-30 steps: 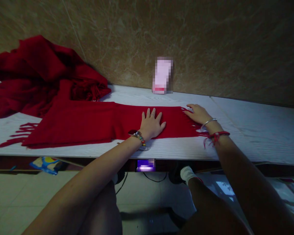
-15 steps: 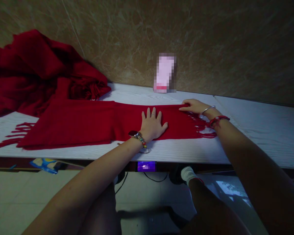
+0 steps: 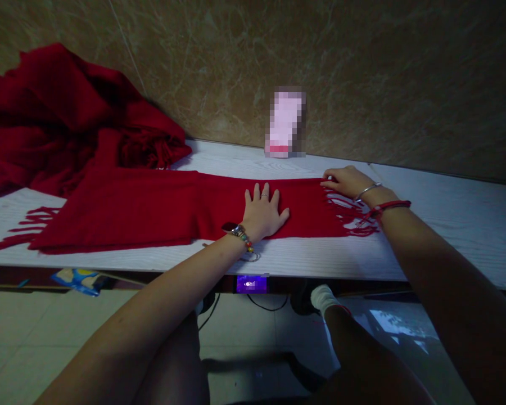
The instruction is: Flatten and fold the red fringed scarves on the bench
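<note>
A red fringed scarf (image 3: pixel 152 208) lies folded into a long strip along the white tabletop, with tassels at both ends. My left hand (image 3: pixel 263 211) rests flat on its middle, fingers spread. At the far right corner, my right hand (image 3: pixel 346 181) pinches the scarf's edge where the tassels begin, thumb and forefinger together. Beneath my right wrist the right-end tassels (image 3: pixel 349 216) spread over the table.
A rumpled heap of red cloth (image 3: pixel 67 118) sits at the back left against the marbled wall (image 3: pixel 219 67). A blurred-out pink item (image 3: pixel 285 124) leans on the wall. Below the table's front edge are a blue-yellow packet (image 3: pixel 78 279) and a lit screen (image 3: pixel 252 284).
My right hand has shifted slightly right along the scarf's far edge to the corner by the tassels. My left hand stays in place on the scarf.
</note>
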